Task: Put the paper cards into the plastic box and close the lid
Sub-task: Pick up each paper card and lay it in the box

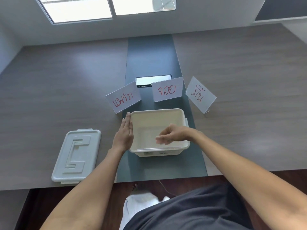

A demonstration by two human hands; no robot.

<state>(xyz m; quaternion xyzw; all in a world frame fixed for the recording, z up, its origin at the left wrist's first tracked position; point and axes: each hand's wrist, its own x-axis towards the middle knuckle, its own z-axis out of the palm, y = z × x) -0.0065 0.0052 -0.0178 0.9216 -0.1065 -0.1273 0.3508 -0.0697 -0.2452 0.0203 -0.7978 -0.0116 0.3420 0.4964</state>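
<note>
A white plastic box (180,113) stands open on the dark centre strip of the table. Its grey lid (77,155) lies flat to the left. Three folded paper cards with red writing stand behind the box: a left card (123,98), a middle card (167,89) and a right card (200,94). My left hand (123,135) rests flat against the box's left wall, fingers straight. My right hand (169,134) hovers over the box interior, blurred, fingers loosely curled; something pale and flat seems to lie beneath it, but I cannot tell what.
A dark phone-like slab (153,80) lies behind the middle card. The wooden table (249,80) stretches wide on both sides. Its near edge runs just in front of my body.
</note>
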